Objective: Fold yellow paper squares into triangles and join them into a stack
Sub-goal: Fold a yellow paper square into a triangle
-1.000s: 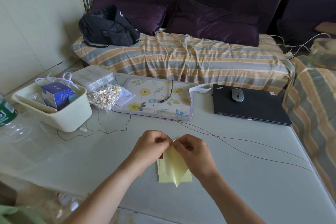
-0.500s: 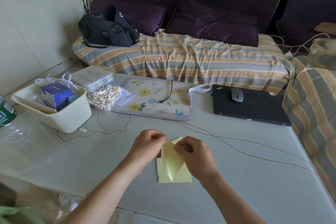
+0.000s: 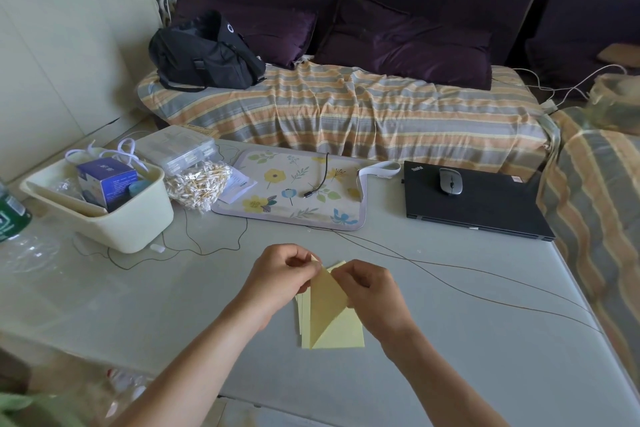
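Observation:
A yellow paper folded into a narrow triangle [image 3: 325, 305] is held just above the grey table, point down. My left hand [image 3: 280, 276] pinches its top corner from the left. My right hand [image 3: 369, 291] pinches the same top edge from the right. Under it a small pile of flat yellow paper squares [image 3: 341, 334] lies on the table, partly hidden by the held paper and both hands.
A cream tub [image 3: 114, 229] with a blue box stands at the left, a bag of cotton swabs [image 3: 197, 184] beside it. A floral mat [image 3: 294, 191] and a closed black laptop [image 3: 474, 204] with a mouse lie farther back. Thin cables [image 3: 450, 277] cross the table.
The held paper has gone from a loose, open fold to a flatter, narrower triangle, and both hands have shifted slightly while pinching its top.

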`<state>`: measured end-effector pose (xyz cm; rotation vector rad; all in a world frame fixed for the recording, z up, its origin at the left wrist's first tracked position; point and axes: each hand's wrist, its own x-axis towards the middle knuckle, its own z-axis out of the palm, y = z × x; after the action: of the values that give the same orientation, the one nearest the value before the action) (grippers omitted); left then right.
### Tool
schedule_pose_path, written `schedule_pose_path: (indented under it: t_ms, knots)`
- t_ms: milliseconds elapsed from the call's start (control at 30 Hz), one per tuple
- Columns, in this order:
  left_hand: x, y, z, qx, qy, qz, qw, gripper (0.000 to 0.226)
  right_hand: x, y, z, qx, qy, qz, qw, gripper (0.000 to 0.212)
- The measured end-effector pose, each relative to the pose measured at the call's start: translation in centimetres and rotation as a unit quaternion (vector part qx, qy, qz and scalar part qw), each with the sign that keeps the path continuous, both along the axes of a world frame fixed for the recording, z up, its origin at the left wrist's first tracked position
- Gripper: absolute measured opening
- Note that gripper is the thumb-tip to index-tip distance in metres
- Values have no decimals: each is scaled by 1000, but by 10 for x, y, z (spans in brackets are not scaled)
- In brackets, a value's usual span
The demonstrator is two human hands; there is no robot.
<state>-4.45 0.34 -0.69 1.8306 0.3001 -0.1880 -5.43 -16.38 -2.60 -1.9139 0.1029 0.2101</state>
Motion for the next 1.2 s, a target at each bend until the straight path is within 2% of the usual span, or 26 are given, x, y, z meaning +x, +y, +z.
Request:
schedule_pose_path:
  t_ms: [67,133,233,400,600,733,900,1200]
  knots:
    - [1,1,-2,2,-1,-10,1000,7,-1,2,1,3,-1,3,1000,42]
    - [0,1,-1,-3,0,-21,1000,6,-2,2,1,-4,-10,8,1000,33]
    - [0,0,0,-25,3,-5,1000,17,-1,3,0,-7,-13,18,1000,15]
    - [6,4,-2,-30,-21,80,996,23,-3,3,3,0,1,31,1000,16]
    - [1,3,-4,-20,14,3,1000,15,-4,3,1,-8,-12,27,1000,19]
    - [2,4,-4,-13,-1,23,1000,13,-4,2,3,10,5,34,999,16]
    - [3,2,-3,-37,-3,65,997,21,-3,3,4,33,23,44,998,11]
    - [2,0,-3,-79,5,94,992,8,-5,2,6,65,73,65,993,8]
